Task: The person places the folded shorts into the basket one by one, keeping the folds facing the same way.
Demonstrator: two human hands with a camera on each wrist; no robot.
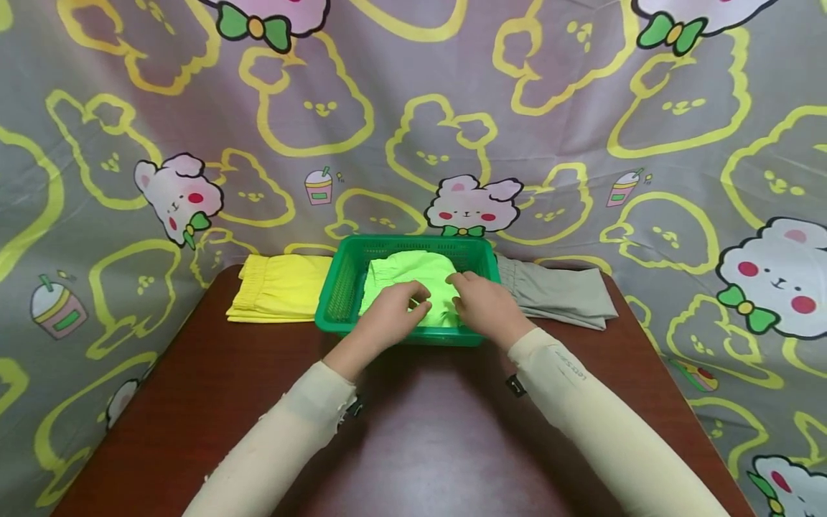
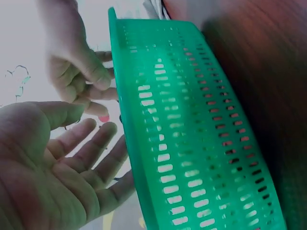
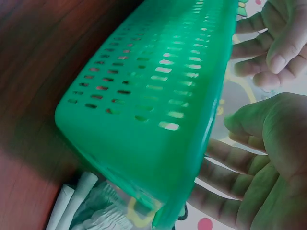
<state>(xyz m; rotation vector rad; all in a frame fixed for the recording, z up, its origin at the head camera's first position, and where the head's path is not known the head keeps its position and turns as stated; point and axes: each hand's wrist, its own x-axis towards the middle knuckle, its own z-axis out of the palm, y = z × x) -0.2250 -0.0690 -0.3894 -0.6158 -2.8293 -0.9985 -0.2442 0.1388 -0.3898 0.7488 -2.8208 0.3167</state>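
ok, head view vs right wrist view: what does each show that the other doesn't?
Only head: the yellow folded garment, the lime-green garment inside the green basket, and the pale sleeves on both forearms.

Only right wrist: the slots in the basket's outer wall close up, and the palm side of the right hand.

Both: the basket, both hands (the left hand too), the table, grey cloth and patterned backdrop.
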